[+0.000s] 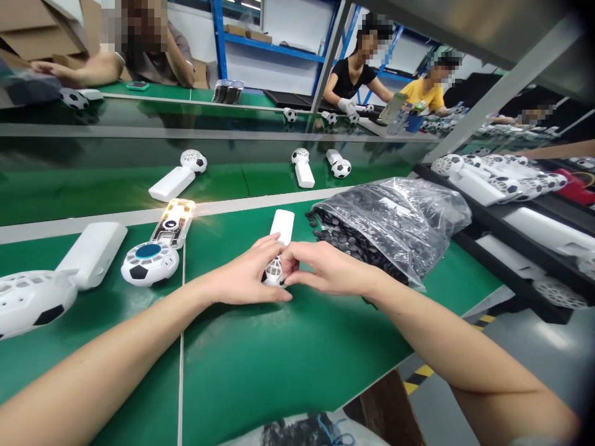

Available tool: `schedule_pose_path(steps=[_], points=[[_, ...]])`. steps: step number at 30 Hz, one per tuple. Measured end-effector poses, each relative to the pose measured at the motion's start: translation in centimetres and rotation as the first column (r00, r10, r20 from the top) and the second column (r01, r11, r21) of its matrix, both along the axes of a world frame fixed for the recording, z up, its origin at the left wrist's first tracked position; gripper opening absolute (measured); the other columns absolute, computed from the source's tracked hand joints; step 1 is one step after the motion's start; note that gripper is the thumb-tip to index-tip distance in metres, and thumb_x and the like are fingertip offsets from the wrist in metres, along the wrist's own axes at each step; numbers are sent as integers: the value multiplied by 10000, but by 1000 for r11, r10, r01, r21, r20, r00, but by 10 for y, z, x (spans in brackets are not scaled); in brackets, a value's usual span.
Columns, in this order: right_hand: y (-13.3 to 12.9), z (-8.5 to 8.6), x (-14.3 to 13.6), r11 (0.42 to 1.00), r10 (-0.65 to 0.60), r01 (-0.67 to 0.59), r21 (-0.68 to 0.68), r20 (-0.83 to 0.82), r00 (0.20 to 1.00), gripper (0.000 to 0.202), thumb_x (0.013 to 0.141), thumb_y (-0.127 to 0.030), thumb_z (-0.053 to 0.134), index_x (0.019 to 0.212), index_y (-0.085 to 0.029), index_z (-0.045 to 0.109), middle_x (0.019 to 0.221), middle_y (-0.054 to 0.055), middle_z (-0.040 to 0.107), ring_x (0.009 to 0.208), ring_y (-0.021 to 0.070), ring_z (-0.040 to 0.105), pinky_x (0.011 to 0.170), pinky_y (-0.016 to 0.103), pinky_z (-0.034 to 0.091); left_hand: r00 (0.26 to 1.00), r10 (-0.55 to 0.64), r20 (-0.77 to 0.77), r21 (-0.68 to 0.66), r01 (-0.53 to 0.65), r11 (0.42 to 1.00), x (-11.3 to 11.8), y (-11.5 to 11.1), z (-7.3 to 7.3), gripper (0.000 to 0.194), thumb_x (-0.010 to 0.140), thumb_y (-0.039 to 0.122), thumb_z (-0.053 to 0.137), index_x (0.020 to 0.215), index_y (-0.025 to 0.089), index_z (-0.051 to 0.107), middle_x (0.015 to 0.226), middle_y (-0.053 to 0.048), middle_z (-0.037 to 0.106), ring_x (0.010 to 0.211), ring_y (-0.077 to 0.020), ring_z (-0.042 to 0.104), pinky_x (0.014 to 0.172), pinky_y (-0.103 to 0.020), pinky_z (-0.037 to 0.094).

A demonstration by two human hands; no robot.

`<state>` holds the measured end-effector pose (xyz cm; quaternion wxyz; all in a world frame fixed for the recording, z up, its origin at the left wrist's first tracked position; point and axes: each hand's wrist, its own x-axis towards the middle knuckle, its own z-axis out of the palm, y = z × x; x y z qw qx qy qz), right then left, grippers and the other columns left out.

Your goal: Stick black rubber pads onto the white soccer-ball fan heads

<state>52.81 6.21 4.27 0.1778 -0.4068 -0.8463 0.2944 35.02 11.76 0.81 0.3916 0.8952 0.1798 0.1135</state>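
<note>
A white handheld fan (282, 227) with a football-patterned head lies on the green bench in front of me. My left hand (251, 272) curls around the fan's head from the left, thumb on the near side and fingers on the far side. From the right, my right hand (320, 267) is closed with fingertips pinched against the head; what they hold, if anything, is hidden. To the right, a clear plastic bag (400, 217) lies on its side, with many small black pieces (346, 238) at its mouth.
An opened fan with a lit part (174, 223) and a white fan (93, 254) lie left. More fans (303, 167) rest on the green strip beyond. Black trays of fans (502, 176) stand right. Co-workers (356, 74) sit across. A metal post (502, 80) slants at upper right.
</note>
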Motion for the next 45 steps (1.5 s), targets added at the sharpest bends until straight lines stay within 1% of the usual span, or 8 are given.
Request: schedule_pose_path(steps=[8,12,18,23,27,31,38,45], points=[[-2,5,-11,994,-105,105,22,14,994,151,734,-77,557,803,-158,450,795,-1,541,725,104,497,654,234,411,999,-34,-13,-11,34,999,-1,1,7,292,738,323,566,983,196,470,1245,-64,419,1309,-251,149,1063,-435,188],[-2,-12,-5,973,-205,220,69,-175,963,304,688,-169,660,924,-169,468,948,34,492,866,128,477,750,261,444,999,-2,-38,-49,0,999,0,-1,7,546,720,274,556,1218,181,354,1333,-88,319,1296,-267,170,1052,-439,215],[-11,-42,-1,931,-337,365,32,-316,887,439,669,-307,690,1031,-205,462,1133,72,379,1036,169,425,803,297,461,992,127,-20,-109,-128,986,4,-7,4,588,658,228,571,1207,181,366,1300,-87,354,1260,-285,243,1027,-455,242],[3,-50,8,931,-365,347,-118,-377,851,286,758,-325,598,956,-175,457,964,38,522,888,133,524,738,263,465,996,89,-2,-127,-88,988,1,-6,5,536,664,193,548,1171,211,377,1251,-56,373,1194,-231,330,1010,-389,281],[37,-42,41,792,-591,575,205,24,806,136,830,-265,496,881,-154,557,881,41,584,816,134,537,756,261,426,989,131,-62,-66,-135,989,0,-2,4,476,638,219,575,1095,236,441,1184,-39,369,1161,-229,334,1011,-390,266],[62,-41,64,750,-658,474,461,449,605,182,831,-264,494,891,-153,625,911,86,605,902,200,534,764,284,402,971,213,-111,-54,-220,974,-1,-1,8,479,607,291,622,1065,252,488,1084,-34,376,1089,-235,380,969,-393,313],[66,-50,51,796,-594,325,511,552,585,242,793,-33,393,861,-69,623,846,154,606,816,232,564,728,314,411,965,222,-137,-8,-225,974,-10,-1,22,511,580,115,509,1080,219,482,1067,-56,433,1008,-234,451,851,-363,406],[48,-26,56,750,-648,383,539,484,588,252,800,-31,389,928,-86,599,931,150,571,877,220,532,742,299,412,929,332,-164,-9,-338,941,-10,3,15,546,610,177,535,1144,178,417,1118,-85,440,1021,-255,451,827,-380,415]])
